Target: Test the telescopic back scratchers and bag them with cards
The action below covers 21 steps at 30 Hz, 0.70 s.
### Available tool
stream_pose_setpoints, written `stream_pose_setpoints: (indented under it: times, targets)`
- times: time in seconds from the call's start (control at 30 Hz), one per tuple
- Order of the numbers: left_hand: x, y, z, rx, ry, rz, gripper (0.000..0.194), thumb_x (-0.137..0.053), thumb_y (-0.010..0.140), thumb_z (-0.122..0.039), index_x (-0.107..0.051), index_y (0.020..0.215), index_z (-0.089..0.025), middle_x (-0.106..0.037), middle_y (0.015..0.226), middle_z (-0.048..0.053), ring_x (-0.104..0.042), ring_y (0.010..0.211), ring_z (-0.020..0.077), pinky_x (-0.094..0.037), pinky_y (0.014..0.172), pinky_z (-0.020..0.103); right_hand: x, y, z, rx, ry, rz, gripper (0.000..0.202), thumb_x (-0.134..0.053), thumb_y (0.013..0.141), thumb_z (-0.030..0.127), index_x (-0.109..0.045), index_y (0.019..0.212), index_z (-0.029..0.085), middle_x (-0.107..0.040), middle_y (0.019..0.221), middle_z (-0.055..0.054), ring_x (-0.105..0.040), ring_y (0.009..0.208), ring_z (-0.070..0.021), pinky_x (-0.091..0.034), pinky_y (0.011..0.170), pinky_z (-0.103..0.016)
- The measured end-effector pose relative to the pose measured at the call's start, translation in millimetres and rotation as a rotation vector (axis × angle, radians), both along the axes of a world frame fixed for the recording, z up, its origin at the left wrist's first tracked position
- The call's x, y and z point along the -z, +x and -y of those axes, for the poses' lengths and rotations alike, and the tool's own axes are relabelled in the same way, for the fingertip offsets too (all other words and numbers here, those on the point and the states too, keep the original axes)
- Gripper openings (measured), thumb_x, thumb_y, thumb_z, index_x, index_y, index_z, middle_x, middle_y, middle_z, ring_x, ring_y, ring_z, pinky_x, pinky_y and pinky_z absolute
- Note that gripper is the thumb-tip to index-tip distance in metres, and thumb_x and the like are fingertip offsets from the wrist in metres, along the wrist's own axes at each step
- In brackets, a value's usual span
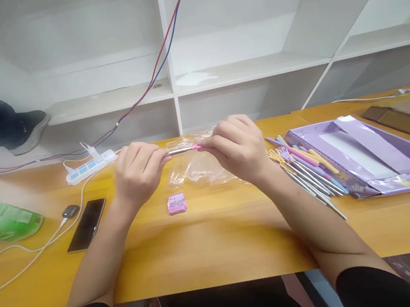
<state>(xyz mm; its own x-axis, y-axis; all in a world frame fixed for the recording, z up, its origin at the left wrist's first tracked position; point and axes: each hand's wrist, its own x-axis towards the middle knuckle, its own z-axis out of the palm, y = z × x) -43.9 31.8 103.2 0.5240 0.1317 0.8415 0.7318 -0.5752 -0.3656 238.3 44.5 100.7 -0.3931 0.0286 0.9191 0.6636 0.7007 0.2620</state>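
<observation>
Between my two hands a thin silver rod with pink at its ends, a back scratcher (181, 150), is held level above the table. My left hand (139, 170) is closed on its left end, and my right hand (237, 146) pinches the pink part at the right. Most of both ends is hidden by my fingers. Crumpled clear plastic (192, 169) lies behind and below the rod. Nearer to me sits a small stack of pink printed cards (176, 203). Right of my right hand is a pile of back scratchers (312, 169) with silver shafts, coloured handles and hand-shaped tips.
An open purple box (365, 151) stands at the right, with brown cardboard (409, 112) behind. On the left are a phone (87, 225), a power strip (91, 168), white cables and a green bottle (4, 220). White shelves (236, 75) rise behind; a person's shoe (30, 131) shows upper left.
</observation>
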Motion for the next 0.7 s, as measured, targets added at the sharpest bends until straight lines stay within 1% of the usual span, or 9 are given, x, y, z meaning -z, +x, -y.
stream_pose_setpoints:
  times: [0.07,0.17,0.27,0.37,0.43,0.53,0.6,0.7]
  targets:
    - [-0.6,-7,-4,-0.02,0.002,0.028,0.013,-0.066,0.107,-0.037,-0.072,0.104,-0.026,-0.076,0.095,0.007,-0.064,0.085,0.0247,-0.04,0.072,0.04,-1.1,7,-5,0.029,0.018,-0.017,0.009,-0.071,0.103,0.025,-0.066,0.098,0.029,-0.056,0.075,0.002,-0.045,0.074,-0.0163,-0.039,0.076,-0.034]
    - [-4.1,-20,-9,-0.019,-0.005,0.07,0.007,-0.07,0.104,-0.034,-0.072,0.105,-0.028,-0.076,0.096,0.006,-0.065,0.087,0.0262,-0.04,0.074,0.041,-2.5,24,-14,0.089,-0.036,-0.043,0.009,-0.071,0.104,0.032,-0.067,0.096,0.031,-0.057,0.077,0.002,-0.048,0.076,-0.0171,-0.038,0.079,-0.037]
    - [-8.3,-33,-14,-0.038,-0.016,0.095,0.005,-0.072,0.103,-0.035,-0.071,0.105,-0.03,-0.077,0.096,0.006,-0.065,0.087,0.0271,-0.039,0.074,0.042,-5.1,44,-22,0.122,-0.103,-0.058,0.009,-0.072,0.103,0.035,-0.069,0.095,0.032,-0.061,0.08,0.001,-0.053,0.082,-0.0194,-0.04,0.085,-0.041]
    - [-14.2,-48,-18,-0.097,0.002,0.105,0.007,-0.072,0.102,-0.037,-0.072,0.104,-0.031,-0.078,0.096,0.005,-0.065,0.089,0.0273,-0.039,0.076,0.043,-11.0,64,-27,0.137,-0.115,-0.079,0.007,-0.074,0.101,0.035,-0.071,0.095,0.033,-0.065,0.081,0.0,-0.057,0.085,-0.0214,-0.042,0.089,-0.044]
    - [-19.6,-61,-20,-0.13,0.021,0.108,0.008,-0.073,0.102,-0.038,-0.072,0.103,-0.03,-0.078,0.097,0.005,-0.065,0.091,0.0268,-0.039,0.078,0.044,-16.3,80,-32,0.143,-0.098,-0.098,0.007,-0.074,0.102,0.035,-0.073,0.095,0.033,-0.067,0.082,-0.001,-0.059,0.086,-0.0215,-0.043,0.088,-0.044]
    - [-27.3,-76,-21,-0.13,0.062,0.11,0.008,-0.073,0.103,-0.037,-0.074,0.104,-0.029,-0.079,0.099,0.004,-0.064,0.093,0.0246,-0.041,0.081,0.044,-23.0,102,-39,0.095,0.015,-0.142,0.006,-0.076,0.101,0.036,-0.075,0.095,0.033,-0.068,0.081,0.0,-0.06,0.083,-0.0194,-0.045,0.084,-0.042]
    - [-29.8,-80,-21,-0.104,0.087,0.096,0.008,-0.073,0.103,-0.036,-0.074,0.104,-0.029,-0.079,0.097,0.003,-0.064,0.095,0.0232,-0.041,0.083,0.044,-24.8,113,-45,0.072,0.082,-0.166,0.008,-0.079,0.098,0.037,-0.077,0.093,0.032,-0.068,0.077,0.001,-0.061,0.079,-0.0177,-0.047,0.082,-0.04]
    - [-30.4,-83,-22,-0.107,0.058,0.093,0.009,-0.07,0.105,-0.037,-0.074,0.103,-0.029,-0.078,0.096,0.002,-0.065,0.096,0.0229,-0.041,0.085,0.044,-24.1,125,-52,0.116,0.079,-0.2,0.015,-0.08,0.096,0.039,-0.077,0.085,0.029,-0.067,0.074,0.001,-0.062,0.079,-0.0171,-0.048,0.084,-0.039]
